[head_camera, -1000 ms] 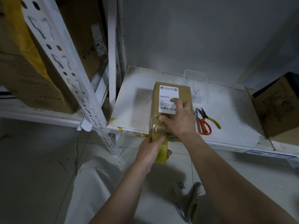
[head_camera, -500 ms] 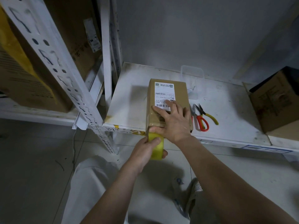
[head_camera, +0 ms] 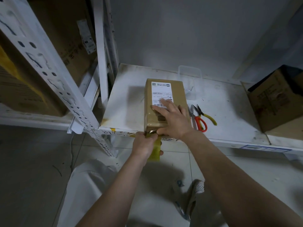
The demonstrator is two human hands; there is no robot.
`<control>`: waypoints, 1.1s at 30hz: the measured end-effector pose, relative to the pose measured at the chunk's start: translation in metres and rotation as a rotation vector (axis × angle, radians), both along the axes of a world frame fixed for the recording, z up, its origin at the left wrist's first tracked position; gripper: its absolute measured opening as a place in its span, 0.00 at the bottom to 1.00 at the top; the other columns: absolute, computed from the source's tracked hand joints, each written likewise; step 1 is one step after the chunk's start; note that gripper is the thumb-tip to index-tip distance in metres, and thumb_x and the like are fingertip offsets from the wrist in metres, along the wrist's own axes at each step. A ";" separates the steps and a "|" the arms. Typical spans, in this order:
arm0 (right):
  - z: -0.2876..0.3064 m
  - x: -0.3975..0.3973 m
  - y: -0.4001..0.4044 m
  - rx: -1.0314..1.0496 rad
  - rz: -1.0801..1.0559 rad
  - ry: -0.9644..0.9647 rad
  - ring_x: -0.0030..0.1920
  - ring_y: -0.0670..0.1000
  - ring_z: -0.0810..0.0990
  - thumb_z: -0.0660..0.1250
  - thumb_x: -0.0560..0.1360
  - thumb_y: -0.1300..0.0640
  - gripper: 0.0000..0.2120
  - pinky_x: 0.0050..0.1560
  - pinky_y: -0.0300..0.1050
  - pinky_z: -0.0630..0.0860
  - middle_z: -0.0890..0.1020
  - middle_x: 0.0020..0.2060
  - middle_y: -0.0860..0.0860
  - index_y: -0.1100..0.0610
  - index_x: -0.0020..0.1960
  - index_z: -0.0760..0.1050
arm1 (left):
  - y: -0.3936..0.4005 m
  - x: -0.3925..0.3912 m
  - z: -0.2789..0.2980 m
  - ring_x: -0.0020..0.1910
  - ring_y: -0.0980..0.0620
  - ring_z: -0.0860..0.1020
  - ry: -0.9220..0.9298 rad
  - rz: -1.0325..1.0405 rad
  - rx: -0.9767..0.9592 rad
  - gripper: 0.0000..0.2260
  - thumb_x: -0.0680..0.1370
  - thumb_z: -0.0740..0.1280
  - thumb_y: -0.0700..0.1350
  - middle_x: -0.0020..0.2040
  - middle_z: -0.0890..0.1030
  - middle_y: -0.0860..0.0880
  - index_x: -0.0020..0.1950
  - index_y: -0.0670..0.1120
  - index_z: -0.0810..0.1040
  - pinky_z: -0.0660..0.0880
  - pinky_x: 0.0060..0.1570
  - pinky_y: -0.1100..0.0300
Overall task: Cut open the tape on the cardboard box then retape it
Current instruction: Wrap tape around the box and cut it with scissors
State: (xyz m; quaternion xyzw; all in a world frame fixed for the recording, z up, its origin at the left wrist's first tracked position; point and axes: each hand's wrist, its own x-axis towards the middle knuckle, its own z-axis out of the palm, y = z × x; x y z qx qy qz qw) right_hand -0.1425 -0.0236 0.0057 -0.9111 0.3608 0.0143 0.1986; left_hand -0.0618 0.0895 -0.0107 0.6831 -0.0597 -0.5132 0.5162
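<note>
Brown cardboard box stays pinned under our flat, open right hand so our left hand, at six o'clock, gripping the yellowish tape roll, can tension tape.

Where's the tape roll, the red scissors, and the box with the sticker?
tape roll (head_camera: 155, 149), head view, yellowish side of the roll
red scissors (head_camera: 201, 124), head view, red handle loop
cardboard box (head_camera: 177, 92), head view, bare brown top beside the label
</note>
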 end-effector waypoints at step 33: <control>-0.042 -0.068 -0.040 0.245 -1.135 -0.544 0.43 0.52 0.78 0.69 0.70 0.52 0.11 0.46 0.43 0.73 0.80 0.39 0.51 0.57 0.48 0.80 | 0.006 0.001 0.012 0.20 0.50 0.78 0.022 0.097 0.012 0.13 0.73 0.68 0.31 0.40 0.79 0.43 0.54 0.42 0.74 0.76 0.22 0.61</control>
